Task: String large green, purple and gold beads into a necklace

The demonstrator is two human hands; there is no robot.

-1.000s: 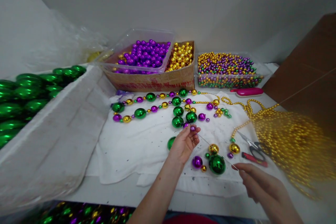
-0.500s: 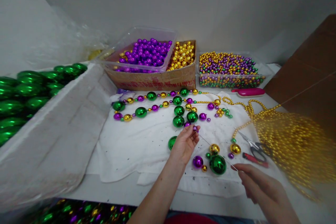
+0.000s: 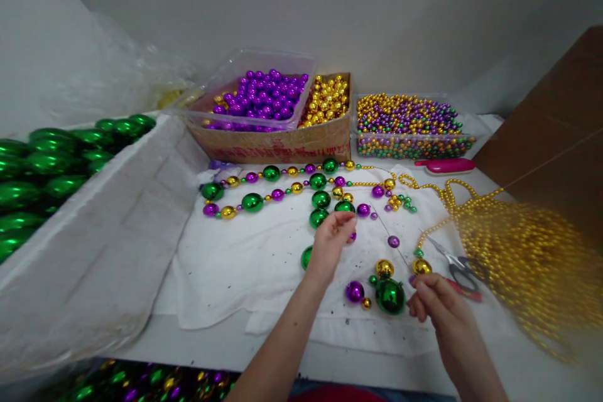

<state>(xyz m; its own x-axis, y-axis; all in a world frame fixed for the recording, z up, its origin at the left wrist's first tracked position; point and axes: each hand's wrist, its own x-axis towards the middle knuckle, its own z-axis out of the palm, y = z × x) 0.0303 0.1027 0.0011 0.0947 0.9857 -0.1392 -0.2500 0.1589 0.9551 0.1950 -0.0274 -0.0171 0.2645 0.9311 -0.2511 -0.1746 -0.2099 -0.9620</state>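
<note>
Pinched a wire (image 3: 384,223) in the right hand (image 3: 436,300), right of centre, with a purple bead (image 3: 394,241) midway; bunched the left hand (image 3: 330,242) at centre, with contents unclear. Risked shedding the bead by dipping the free tip. Showed purple beads (image 3: 271,97) in a tray (image 3: 277,57) and gold beads (image 3: 328,100) in a carton (image 3: 277,147), upper centre; mixed beads (image 3: 405,113) in a tub (image 3: 412,137), upper right; green baubles (image 3: 53,162) in a box (image 3: 141,220), left.

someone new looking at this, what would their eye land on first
Probably the heap of gold bead strings spread on the right, and the big shiny green balls packed in the white box on the left. Bright purple beads in the clear tub stand out at the back. Nearer, the right hand holds a thin wire carrying a small purple bead.
</note>
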